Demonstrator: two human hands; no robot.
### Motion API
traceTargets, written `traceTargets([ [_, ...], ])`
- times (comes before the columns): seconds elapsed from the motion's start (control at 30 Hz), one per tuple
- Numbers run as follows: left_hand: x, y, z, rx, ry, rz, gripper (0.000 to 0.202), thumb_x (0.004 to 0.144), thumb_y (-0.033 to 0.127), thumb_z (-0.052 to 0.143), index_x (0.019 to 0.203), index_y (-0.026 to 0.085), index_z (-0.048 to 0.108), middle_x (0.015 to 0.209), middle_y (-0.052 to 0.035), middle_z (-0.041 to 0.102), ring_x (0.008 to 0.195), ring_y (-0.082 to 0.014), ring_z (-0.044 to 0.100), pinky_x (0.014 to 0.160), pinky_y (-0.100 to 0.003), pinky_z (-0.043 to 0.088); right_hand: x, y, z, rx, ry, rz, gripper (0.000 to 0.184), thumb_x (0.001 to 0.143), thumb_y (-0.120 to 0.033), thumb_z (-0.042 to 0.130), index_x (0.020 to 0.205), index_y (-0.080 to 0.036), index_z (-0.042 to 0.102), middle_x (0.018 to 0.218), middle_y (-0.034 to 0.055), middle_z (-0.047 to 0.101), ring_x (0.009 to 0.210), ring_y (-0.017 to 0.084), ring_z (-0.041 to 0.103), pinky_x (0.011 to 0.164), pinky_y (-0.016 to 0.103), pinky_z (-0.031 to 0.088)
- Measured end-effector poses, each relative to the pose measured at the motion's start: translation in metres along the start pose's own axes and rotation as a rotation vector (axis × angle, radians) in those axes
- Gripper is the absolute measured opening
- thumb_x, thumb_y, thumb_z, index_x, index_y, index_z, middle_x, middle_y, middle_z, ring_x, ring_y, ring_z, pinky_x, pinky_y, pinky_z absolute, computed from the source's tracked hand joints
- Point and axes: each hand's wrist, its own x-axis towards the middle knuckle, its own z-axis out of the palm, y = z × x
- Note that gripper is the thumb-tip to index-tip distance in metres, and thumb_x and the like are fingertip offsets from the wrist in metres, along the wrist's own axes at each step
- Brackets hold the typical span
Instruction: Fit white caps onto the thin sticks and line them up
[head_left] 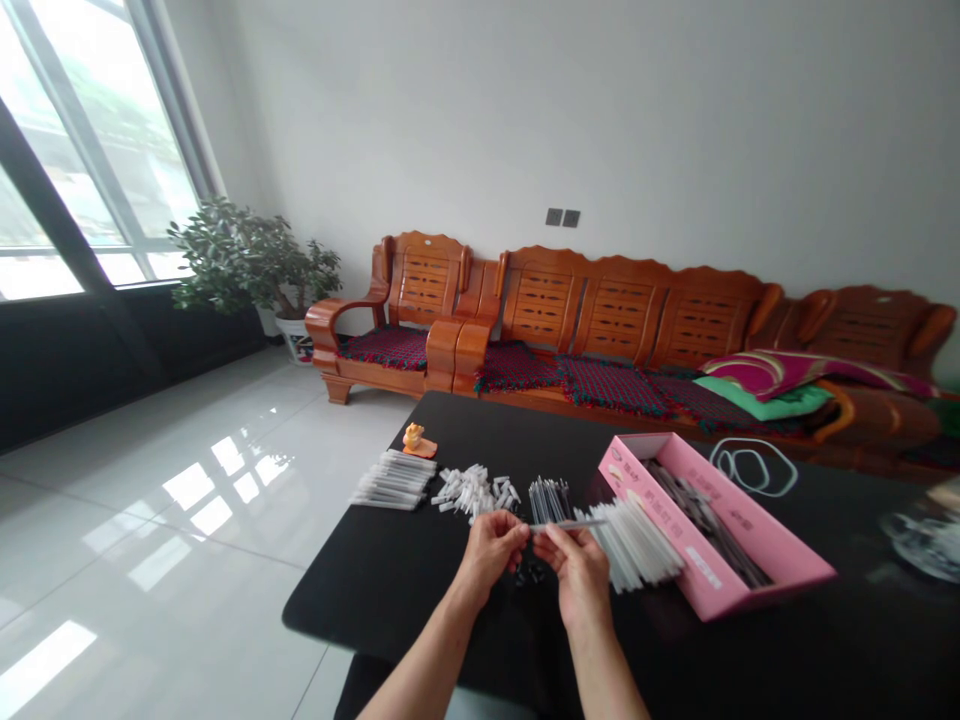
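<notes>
Over the black table (390, 590), my left hand (491, 550) and my right hand (574, 562) are both closed in a pinch on one thin clear pen tube (570, 524), held level between them. Just behind the hands lie a pile of small white caps (474, 490) and a bundle of dark refills (549, 497). A heap of clear tubes (637, 545) lies right of my right hand. A few tiny dark bits (529, 574) rest on the table under the hands.
A pink box (750, 560) holding dark sticks stands at the right. A stack of white tubes (394, 480) and a small orange figure (415, 438) sit at the left. A white cord loop (754, 466), a wooden sofa (600, 320) and a potted plant (247, 262) lie beyond.
</notes>
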Motion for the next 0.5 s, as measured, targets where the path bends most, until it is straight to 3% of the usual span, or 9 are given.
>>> traceTargets([
  [0.17, -0.0004, 0.0019, -0.0016, -0.034, 0.015, -0.006, 0.038, 0.068, 0.046, 0.074, 0.079, 0.012, 0.061, 0.058, 0.0009, 0.06, 0.044, -0.0078, 0.052, 0.038, -0.017, 0.042, 0.0008, 0.0001, 0.0003, 0.0, 0.001, 0.007, 0.038, 0.054, -0.024, 0.087, 0.079, -0.014, 0.059, 0.062, 0.0026, 0.071, 0.057, 0.019, 0.069, 0.052, 0.025, 0.057],
  [0.3, -0.0016, 0.0017, 0.0, -0.002, 0.015, -0.037, 0.043, 0.074, 0.054, 0.066, 0.069, 0.012, 0.058, 0.056, 0.0, 0.058, 0.038, -0.0065, 0.048, 0.032, -0.016, 0.036, 0.0006, 0.0008, 0.0003, -0.004, -0.004, 0.002, 0.037, 0.055, -0.024, 0.087, 0.078, -0.014, 0.059, 0.062, 0.0024, 0.071, 0.056, 0.018, 0.069, 0.052, 0.025, 0.057],
  [0.5, -0.0008, -0.0008, -0.0008, -0.02, 0.002, 0.013, 0.036, 0.068, 0.045, 0.074, 0.067, 0.013, 0.058, 0.049, 0.0024, 0.055, 0.038, -0.006, 0.046, 0.035, -0.015, 0.037, -0.0002, 0.0018, -0.0003, -0.002, 0.003, 0.009, 0.037, 0.054, -0.024, 0.087, 0.076, -0.014, 0.059, 0.061, 0.0015, 0.07, 0.055, 0.017, 0.068, 0.051, 0.024, 0.057],
])
